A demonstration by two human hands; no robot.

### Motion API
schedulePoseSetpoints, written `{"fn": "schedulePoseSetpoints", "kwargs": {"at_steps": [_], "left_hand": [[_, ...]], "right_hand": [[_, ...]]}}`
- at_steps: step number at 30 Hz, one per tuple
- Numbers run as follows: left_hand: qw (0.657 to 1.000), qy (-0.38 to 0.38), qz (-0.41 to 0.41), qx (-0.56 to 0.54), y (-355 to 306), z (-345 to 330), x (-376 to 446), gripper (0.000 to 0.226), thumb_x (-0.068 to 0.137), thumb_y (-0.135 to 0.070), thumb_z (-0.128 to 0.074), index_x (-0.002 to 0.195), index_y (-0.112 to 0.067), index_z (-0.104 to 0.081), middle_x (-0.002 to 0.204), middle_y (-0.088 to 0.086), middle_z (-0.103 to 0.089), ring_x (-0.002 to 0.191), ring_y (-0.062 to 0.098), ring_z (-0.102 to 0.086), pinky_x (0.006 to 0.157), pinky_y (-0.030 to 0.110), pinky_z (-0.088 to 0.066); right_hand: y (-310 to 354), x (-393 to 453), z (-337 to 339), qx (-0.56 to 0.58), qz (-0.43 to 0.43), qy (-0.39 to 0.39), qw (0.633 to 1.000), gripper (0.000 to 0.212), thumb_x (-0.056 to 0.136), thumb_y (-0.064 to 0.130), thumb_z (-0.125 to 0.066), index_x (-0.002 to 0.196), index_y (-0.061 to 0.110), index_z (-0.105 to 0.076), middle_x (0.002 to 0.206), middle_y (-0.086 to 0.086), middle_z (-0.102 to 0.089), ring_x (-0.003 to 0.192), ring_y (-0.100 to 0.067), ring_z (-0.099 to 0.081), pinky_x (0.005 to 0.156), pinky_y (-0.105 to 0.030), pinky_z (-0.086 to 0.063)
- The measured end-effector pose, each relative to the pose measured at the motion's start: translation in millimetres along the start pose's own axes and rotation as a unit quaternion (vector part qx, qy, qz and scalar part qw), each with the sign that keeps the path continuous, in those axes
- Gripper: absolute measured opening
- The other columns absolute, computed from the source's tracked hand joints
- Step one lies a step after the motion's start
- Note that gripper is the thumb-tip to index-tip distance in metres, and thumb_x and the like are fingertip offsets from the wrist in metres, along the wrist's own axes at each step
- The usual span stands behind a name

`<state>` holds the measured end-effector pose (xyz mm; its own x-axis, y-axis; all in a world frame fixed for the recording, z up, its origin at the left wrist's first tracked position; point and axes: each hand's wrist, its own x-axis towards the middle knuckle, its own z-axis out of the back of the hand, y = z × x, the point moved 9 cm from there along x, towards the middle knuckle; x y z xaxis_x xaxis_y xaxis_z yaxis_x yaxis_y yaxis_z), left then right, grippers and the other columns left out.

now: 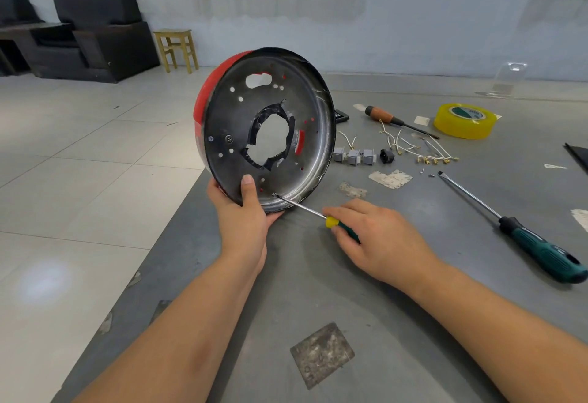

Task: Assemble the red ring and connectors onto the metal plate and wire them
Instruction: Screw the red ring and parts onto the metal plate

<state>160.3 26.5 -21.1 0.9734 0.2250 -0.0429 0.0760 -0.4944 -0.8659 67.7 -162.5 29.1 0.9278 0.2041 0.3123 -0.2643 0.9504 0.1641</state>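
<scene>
The round metal plate [235, 116] stands on edge at the table's left side, its inner face towards me, with a taped central hole. The red ring [203, 97] shows behind its left rim. My left hand [243, 215] grips the plate's bottom edge, thumb on the inner face. My right hand [375, 240] holds a small screwdriver [305, 210] with a yellow and green handle; its tip touches the plate low down near the rim. Grey connectors [353, 156], a black socket [387, 155] and white wires [410, 145] with terminals lie on the table to the right.
A big green-handled screwdriver [541, 243] lies at the right, a wooden-handled one [386, 117] and a yellow tape roll [465, 120] farther back. Tape scraps [390, 178] dot the grey table [318, 291]. The table's left edge runs diagonally over tiled floor.
</scene>
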Motion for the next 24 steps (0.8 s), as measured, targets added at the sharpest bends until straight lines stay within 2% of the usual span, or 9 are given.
{"fn": "schedulePoseSetpoints", "kwargs": {"at_steps": [5, 8, 11, 13, 14, 16, 21, 23, 24], "left_hand": [[0.997, 0.01, -0.035, 0.064, -4, -2, -2, 0.043, 0.109, -0.023, -0.056, 0.146, -0.036, -0.038, 0.131, -0.023, -0.059, 0.122, 0.011, -0.064, 0.08, 0.047, -0.066], [0.995, 0.012, -0.044, 0.084, -4, -3, -3, 0.046, 0.109, -0.023, -0.055, 0.15, -0.033, -0.035, 0.135, -0.019, -0.059, 0.123, 0.012, -0.064, 0.078, 0.044, -0.066], [0.994, 0.014, -0.053, 0.1, -4, -4, -4, 0.046, 0.11, -0.024, -0.054, 0.15, -0.034, -0.034, 0.132, -0.022, -0.06, 0.12, 0.009, -0.064, 0.077, 0.043, -0.066], [0.993, 0.013, -0.053, 0.102, -3, -3, -3, 0.044, 0.11, -0.025, -0.054, 0.148, -0.034, -0.035, 0.129, -0.024, -0.059, 0.118, 0.006, -0.064, 0.075, 0.04, -0.066], [0.993, 0.012, -0.052, 0.102, -3, -3, -3, 0.044, 0.109, -0.025, -0.054, 0.148, -0.034, -0.035, 0.128, -0.024, -0.059, 0.117, 0.005, -0.065, 0.074, 0.039, -0.066], [0.993, 0.011, -0.052, 0.106, -2, -3, -2, 0.045, 0.109, -0.025, -0.055, 0.149, -0.033, -0.035, 0.127, -0.024, -0.06, 0.115, 0.005, -0.065, 0.074, 0.04, -0.066], [0.991, 0.009, -0.052, 0.12, -2, -2, -2, 0.042, 0.109, -0.027, -0.056, 0.145, -0.037, -0.036, 0.126, -0.024, -0.06, 0.115, 0.007, -0.066, 0.075, 0.042, -0.066], [0.989, 0.013, -0.058, 0.134, -1, -3, -2, 0.043, 0.109, -0.029, -0.056, 0.146, -0.037, -0.036, 0.124, -0.026, -0.061, 0.111, 0.004, -0.067, 0.076, 0.044, -0.066], [0.988, 0.014, -0.061, 0.143, -1, -3, -1, 0.044, 0.108, -0.03, -0.056, 0.147, -0.038, -0.035, 0.122, -0.028, -0.062, 0.109, 0.002, -0.068, 0.077, 0.044, -0.066]], "right_hand": [[5, 0, 6, -0.063, 0.023, 0.0, 0.998, 0.043, 0.107, 0.035, -0.04, 0.148, 0.032, -0.053, 0.134, 0.011, -0.066, 0.109, -0.027, -0.069, 0.076, -0.042, -0.058], [-7, 0, 2, 0.078, -0.046, -0.008, 0.996, 0.035, 0.104, 0.032, -0.052, 0.137, 0.032, -0.063, 0.111, 0.009, -0.076, 0.093, -0.021, -0.073, 0.081, -0.037, -0.058], [-30, 0, -20, 0.364, -0.222, 0.043, 0.903, 0.026, 0.095, 0.026, -0.07, 0.12, 0.028, -0.067, 0.087, 0.006, -0.076, 0.064, -0.016, -0.073, 0.06, -0.027, -0.055], [-32, -3, -30, 0.464, -0.289, 0.078, 0.834, 0.033, 0.085, 0.019, -0.081, 0.113, 0.019, -0.063, 0.089, -0.001, -0.074, 0.059, -0.02, -0.07, 0.052, -0.028, -0.052], [-32, -3, -31, 0.473, -0.304, 0.088, 0.822, 0.038, 0.081, 0.014, -0.085, 0.11, 0.015, -0.06, 0.089, -0.005, -0.073, 0.058, -0.021, -0.069, 0.05, -0.028, -0.052], [-34, -3, -28, 0.424, -0.312, 0.096, 0.845, 0.038, 0.078, 0.015, -0.087, 0.104, 0.01, -0.06, 0.078, -0.005, -0.075, 0.059, -0.02, -0.072, 0.053, -0.03, -0.057], [-37, 2, -8, 0.157, -0.222, 0.084, 0.959, 0.029, 0.093, 0.051, -0.067, 0.086, 0.023, -0.067, 0.075, 0.001, -0.074, 0.076, -0.02, -0.072, 0.073, -0.04, -0.061], [-36, 1, -11, 0.196, -0.229, 0.101, 0.948, 0.032, 0.1, 0.047, -0.059, 0.087, 0.019, -0.069, 0.074, 0.001, -0.076, 0.064, -0.013, -0.07, 0.063, -0.033, -0.059], [-37, -2, -18, 0.278, -0.26, 0.119, 0.917, 0.033, 0.102, 0.042, -0.058, 0.091, 0.014, -0.07, 0.073, 0.0, -0.076, 0.055, -0.012, -0.066, 0.053, -0.028, -0.055]]}}
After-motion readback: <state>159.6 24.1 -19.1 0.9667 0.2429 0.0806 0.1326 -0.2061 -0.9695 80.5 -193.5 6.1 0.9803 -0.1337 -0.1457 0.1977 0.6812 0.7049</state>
